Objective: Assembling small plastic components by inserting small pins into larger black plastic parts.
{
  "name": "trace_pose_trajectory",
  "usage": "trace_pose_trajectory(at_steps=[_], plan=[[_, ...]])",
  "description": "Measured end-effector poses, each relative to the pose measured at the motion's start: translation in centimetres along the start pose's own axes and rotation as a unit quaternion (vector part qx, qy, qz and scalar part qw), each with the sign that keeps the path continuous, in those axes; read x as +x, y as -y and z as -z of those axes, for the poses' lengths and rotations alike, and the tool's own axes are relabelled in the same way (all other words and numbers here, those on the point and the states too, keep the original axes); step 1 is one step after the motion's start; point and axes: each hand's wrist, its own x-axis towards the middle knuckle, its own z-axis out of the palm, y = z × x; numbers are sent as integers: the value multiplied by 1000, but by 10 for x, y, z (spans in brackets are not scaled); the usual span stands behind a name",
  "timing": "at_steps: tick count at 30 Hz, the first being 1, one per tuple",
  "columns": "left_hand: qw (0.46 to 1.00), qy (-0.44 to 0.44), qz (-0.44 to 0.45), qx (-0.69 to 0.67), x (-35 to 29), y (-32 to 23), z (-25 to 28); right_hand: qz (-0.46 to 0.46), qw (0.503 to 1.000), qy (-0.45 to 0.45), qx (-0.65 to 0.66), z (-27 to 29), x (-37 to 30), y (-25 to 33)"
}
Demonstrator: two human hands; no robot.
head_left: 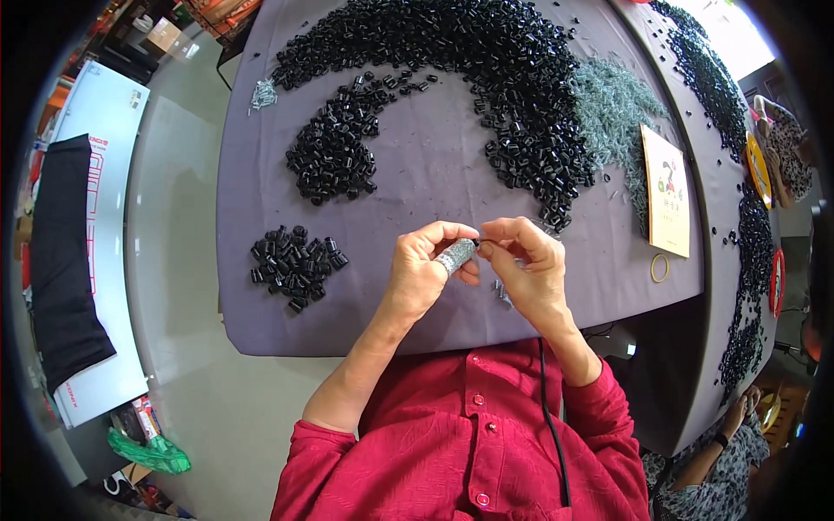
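Observation:
Both of my hands meet above the near part of the cloth-covered table [426,187]. My left hand [415,271] is closed in a pinch, and a silvery wrap [456,255] covers one of its digits. My right hand [534,271] pinches too, its fingertips almost touching the left ones. Between them a small dark piece shows, mostly hidden by the fingers. Under my right hand lie a few small metal screws [502,293]. A small pile of short black cylindrical caps [295,265] sits left of my hands.
A large heap of black caps [434,35] curves across the far side, with a smaller heap [330,152] inside it. Thin metal screws [612,100] spread at the right, beside a yellow booklet [667,191] and a yellow ring [660,268]. Another person's hand [737,412] is at lower right.

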Motion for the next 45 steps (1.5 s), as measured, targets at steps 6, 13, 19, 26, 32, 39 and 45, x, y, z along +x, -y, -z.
trace_pose_trajectory(at_steps=[6, 13, 19, 26, 32, 39, 45], plan=[[999, -15, -6, 29, -7, 6, 0, 128, 974, 41, -182, 0, -2, 4], [1000, -20, -6, 0, -6, 20, -5, -24, 994, 52, -95, 6, -1, -10], [997, -62, 19, -30, 2, 31, 3, 238, 887, 36, -393, 41, 43, -11], [998, -42, 24, -36, 5, 32, 2, 295, 823, 73, -481, 50, 83, -32], [998, -40, 23, -38, 5, 31, 2, 294, 817, 99, -486, 46, 81, -26], [987, -76, 19, -139, 6, 27, 2, -46, 992, 63, -103, 32, 43, -17], [991, -64, -14, -113, 8, 16, -8, -141, 982, 84, 97, 23, 25, -3]])
